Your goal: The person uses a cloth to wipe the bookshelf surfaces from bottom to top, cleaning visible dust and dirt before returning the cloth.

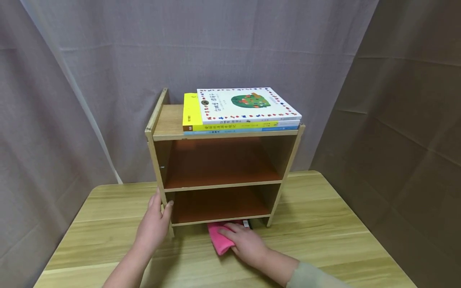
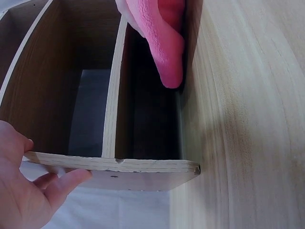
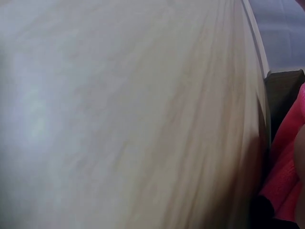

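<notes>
A small wooden shelf (image 1: 223,186) stands on the table, leaning slightly in the head view. My left hand (image 1: 155,222) grips the edge of its left side panel, thumb at the front; the left wrist view shows that hand (image 2: 28,183) around the panel (image 2: 128,164). Low at the front, my right hand (image 1: 248,244) holds a pink cloth (image 1: 219,239) at the gap under the bottom board. Part of the cloth reaches into that gap and is hidden in the head view. In the right wrist view only an edge of the cloth (image 3: 283,176) shows.
Several books (image 1: 241,106) lie stacked on the shelf's top board, a white-covered one uppermost and a yellow one below. The wood-grain table (image 1: 345,232) extends on both sides. Grey curtains (image 1: 108,80) hang behind and a brown one (image 1: 403,120) at the right.
</notes>
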Demonstrator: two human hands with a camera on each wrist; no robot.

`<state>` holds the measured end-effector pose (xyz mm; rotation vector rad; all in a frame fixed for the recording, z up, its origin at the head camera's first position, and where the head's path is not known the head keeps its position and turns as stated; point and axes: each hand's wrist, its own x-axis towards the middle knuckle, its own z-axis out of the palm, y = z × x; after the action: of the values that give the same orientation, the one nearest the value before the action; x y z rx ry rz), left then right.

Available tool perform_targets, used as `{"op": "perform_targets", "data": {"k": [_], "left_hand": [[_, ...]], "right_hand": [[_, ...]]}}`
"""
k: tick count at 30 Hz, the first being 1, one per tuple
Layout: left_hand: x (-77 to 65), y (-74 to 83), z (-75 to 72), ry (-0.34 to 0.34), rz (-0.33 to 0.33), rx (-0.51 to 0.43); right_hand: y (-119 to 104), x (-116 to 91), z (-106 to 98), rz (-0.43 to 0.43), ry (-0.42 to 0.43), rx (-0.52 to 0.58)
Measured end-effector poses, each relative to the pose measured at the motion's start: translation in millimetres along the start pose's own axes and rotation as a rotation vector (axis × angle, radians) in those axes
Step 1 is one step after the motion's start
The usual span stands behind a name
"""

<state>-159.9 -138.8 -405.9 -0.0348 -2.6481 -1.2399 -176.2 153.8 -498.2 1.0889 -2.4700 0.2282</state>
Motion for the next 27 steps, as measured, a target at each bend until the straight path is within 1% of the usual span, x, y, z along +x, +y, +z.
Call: {"op": "perform_targets", "data": {"k": [6,12,19,27], "left_hand": [[0.7,-0.3,-0.2,-0.006,-0.01,-0.002],[0.7,-2.0,1.0,0.001,-0.005,-0.003],[1.1,-0.4,0.5,-0.003,-0.012,-0.001],[1.8,-0.3,0.2,-0.001,-0.008,-0.004]], "right_hand": [[-6.2,5.2,5.6,0.035,-0.051,0.006],[-12.3,12.7,11.3,0.074,-0.054,0.061],[-21.5,19.5,15.7,0.14,-0.118,0.124],[-30.6,25.2,20.7,0.177,-0.137,0.164]]}}
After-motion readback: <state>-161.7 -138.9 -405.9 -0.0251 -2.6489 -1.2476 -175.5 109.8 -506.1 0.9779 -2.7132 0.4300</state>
